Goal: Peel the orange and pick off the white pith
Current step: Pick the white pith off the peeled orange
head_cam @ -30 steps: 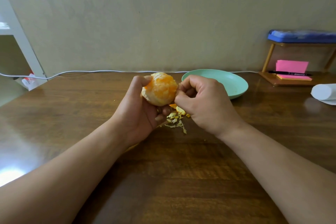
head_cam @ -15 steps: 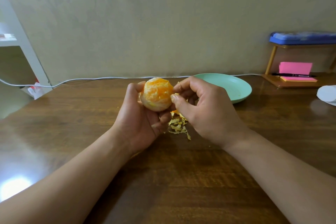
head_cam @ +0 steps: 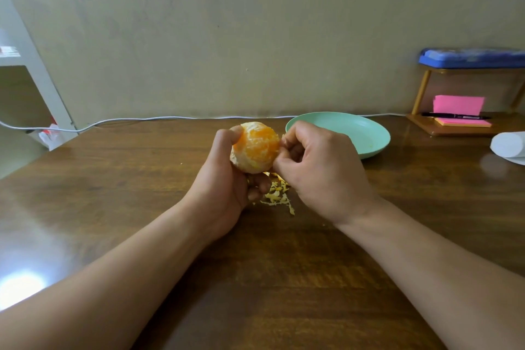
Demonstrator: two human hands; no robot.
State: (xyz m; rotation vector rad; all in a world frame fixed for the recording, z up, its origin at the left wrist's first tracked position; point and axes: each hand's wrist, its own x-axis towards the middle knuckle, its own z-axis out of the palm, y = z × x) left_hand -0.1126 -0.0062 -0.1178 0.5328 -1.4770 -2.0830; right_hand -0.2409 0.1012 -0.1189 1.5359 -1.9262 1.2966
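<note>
I note the left hand (head_cam: 224, 187) gripping the peeled orange (head_cam: 255, 148). The right hand (head_cam: 321, 170) has re-set its fingers (head_cam: 289, 136), now pinching pith (head_cam: 274, 152) at the orange's right side. Picking continues.

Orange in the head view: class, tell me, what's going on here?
A person grips the peeled orange in the left hand, above the table. The right hand pinches at its side, apparently picking it clean. Scraps lie on the table beneath; a green plate sits behind.
</note>
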